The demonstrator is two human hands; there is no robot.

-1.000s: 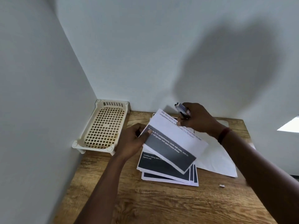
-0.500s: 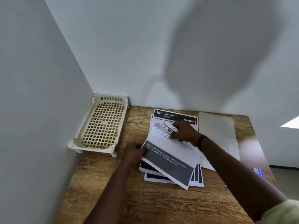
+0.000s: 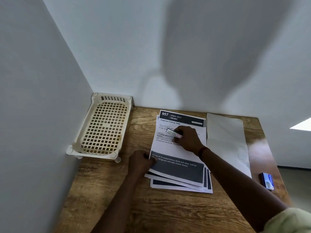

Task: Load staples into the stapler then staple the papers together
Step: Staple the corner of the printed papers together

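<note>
A stack of printed papers (image 3: 170,148) with dark header and footer bands lies fanned on the wooden table (image 3: 151,207). My right hand (image 3: 188,138) rests on the top sheet and grips a small silver stapler (image 3: 173,132) that points left. My left hand (image 3: 142,161) pinches the lower left edge of the top sheet. A small blue staple box (image 3: 267,180) lies near the table's right edge.
A cream plastic mesh tray (image 3: 102,126) stands in the back left corner against the walls. A blank white sheet (image 3: 227,140) lies right of the stack. White walls close the table at the back and left.
The top sheet, held up a second ago, now lies flat on the stack. My right hand came down onto it with the stapler. The view shifted, showing the blue box.
</note>
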